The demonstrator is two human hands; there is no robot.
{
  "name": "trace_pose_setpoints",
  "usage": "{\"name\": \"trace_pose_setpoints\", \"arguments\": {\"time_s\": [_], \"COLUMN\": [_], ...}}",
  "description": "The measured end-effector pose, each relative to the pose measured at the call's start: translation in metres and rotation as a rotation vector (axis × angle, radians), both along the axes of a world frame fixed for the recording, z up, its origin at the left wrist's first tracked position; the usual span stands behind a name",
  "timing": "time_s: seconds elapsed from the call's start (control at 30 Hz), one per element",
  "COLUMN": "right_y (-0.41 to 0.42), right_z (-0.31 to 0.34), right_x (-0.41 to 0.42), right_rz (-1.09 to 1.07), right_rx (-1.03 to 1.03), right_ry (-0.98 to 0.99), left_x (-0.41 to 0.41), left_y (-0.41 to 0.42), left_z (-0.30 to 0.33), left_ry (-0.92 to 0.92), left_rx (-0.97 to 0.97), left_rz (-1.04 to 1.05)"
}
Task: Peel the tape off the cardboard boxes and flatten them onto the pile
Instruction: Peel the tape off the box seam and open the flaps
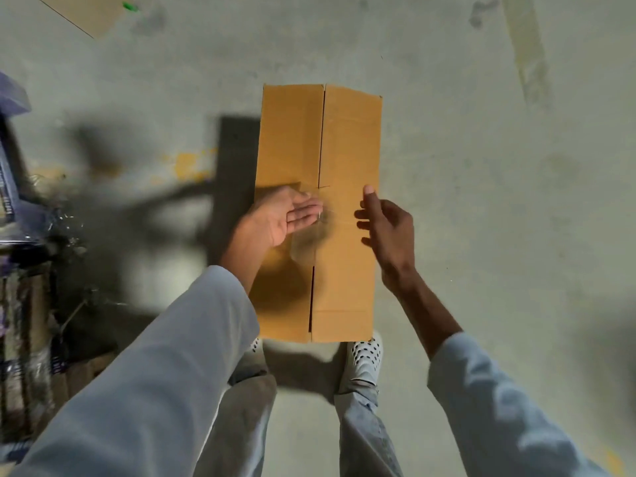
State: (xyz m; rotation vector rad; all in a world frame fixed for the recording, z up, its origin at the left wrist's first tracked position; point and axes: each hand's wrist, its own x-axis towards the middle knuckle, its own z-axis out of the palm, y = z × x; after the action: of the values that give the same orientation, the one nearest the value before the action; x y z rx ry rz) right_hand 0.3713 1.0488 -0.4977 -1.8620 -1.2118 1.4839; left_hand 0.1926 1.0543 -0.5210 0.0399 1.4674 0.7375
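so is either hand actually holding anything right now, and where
The left hand seems to hold clear tape by its upper end over the cardboard box seam, though blurred. The right hand holds nothing.

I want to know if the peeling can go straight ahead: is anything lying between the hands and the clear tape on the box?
Nothing visible does. The left hand and right hand are already at the clear tape on the cardboard box.
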Motion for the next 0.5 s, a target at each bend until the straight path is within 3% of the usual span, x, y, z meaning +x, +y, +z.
{"name": "trace_pose_setpoints", "arguments": {"time_s": [0.07,0.13,0.5], "right_y": [0.015,0.026,0.026], "right_z": [-0.02,-0.029,-0.017], "right_x": [-0.007,-0.017,-0.045], "right_rz": [-0.151,-0.11,-0.135], "right_rx": [-0.373,-0.532,-0.546], "right_ry": [0.155,0.255,0.182], "left_x": [0.002,0.002,-0.021], "left_y": [-0.003,-0.006,-0.022], "left_z": [0.004,0.004,-0.013], "left_ry": [-0.051,-0.072,-0.154], "left_rx": [0.024,0.047,0.023], "left_rz": [0.045,0.063,-0.086]}}
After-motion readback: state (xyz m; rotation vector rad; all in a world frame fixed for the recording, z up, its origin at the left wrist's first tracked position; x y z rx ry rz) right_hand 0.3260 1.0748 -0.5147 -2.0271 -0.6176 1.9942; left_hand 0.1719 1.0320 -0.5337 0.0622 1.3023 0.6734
